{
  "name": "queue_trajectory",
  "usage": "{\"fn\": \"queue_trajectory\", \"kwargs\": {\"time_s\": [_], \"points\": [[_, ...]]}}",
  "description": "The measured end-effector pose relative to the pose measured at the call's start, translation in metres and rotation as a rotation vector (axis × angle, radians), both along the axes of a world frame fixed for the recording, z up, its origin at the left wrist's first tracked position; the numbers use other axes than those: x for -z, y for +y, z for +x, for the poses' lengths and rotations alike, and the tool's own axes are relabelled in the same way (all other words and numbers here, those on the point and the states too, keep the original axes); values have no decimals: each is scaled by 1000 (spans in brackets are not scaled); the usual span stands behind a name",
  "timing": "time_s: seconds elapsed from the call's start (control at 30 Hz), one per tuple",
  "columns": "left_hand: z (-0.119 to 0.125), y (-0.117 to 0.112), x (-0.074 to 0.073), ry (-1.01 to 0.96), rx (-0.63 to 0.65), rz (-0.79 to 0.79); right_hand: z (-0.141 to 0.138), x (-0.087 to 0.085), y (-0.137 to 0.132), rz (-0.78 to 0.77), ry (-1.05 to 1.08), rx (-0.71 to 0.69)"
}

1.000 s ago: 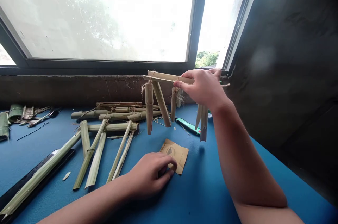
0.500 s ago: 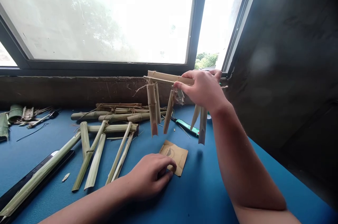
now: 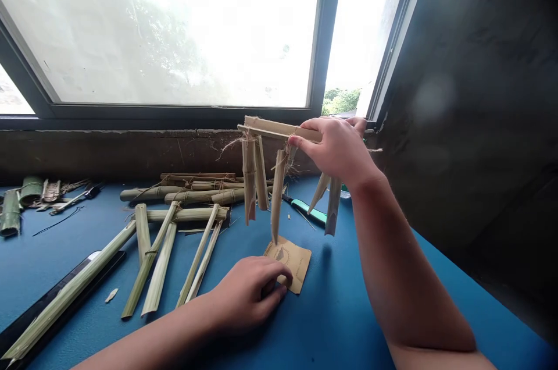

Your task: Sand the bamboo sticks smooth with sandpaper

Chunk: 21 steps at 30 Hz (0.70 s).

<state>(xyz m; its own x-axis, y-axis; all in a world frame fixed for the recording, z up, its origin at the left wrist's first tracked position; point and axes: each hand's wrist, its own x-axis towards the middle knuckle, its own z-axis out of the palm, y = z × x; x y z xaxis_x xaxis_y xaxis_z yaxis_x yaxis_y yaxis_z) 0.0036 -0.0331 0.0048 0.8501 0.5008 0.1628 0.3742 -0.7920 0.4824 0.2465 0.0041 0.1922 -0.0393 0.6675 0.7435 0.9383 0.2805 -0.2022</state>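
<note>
My right hand (image 3: 340, 146) is closed round the top of a bamboo frame (image 3: 269, 127), lifted above the table. Split bamboo strips tied with twine hang from its bar, among them a pointed middle strip (image 3: 277, 195) and a grooved strip (image 3: 333, 207) below my hand. The fingertips on the far side are hidden. On the blue table rests my left hand (image 3: 257, 288), its fingers loosely curled with a gap to the thumb and nothing visible in them. It lies over the near left edge of a brown paper packet (image 3: 299, 262).
At left stands another bamboo frame (image 3: 192, 214) with leaning strips. A long bamboo strip (image 3: 74, 288) crosses a dark flat object (image 3: 26, 315). Bundled bamboo sticks (image 3: 196, 188) lie by the wall. A green-handled cutter (image 3: 309, 211) is behind the packet. A window (image 3: 183, 27) rises behind.
The hanging strips have swung; the middle one now hangs straighter and lower, its tip in front of the packet. My hands keep nearly the same places. The view has shifted slightly.
</note>
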Motion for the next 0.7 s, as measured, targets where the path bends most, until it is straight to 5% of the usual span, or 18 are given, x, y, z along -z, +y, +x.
{"fn": "queue_trajectory", "kwargs": {"time_s": [0.2, 0.43, 0.7], "points": [[1, -1, -4, -5, 4, 8, -1, -1, 0, -123, 41, -59], [-1, -1, 2, 10, -2, 4, 0, 1, -1, -27, 13, -21], [1, 0, 1, 7, 2, -1, -4, -1, 0, -113, 27, -48]]}}
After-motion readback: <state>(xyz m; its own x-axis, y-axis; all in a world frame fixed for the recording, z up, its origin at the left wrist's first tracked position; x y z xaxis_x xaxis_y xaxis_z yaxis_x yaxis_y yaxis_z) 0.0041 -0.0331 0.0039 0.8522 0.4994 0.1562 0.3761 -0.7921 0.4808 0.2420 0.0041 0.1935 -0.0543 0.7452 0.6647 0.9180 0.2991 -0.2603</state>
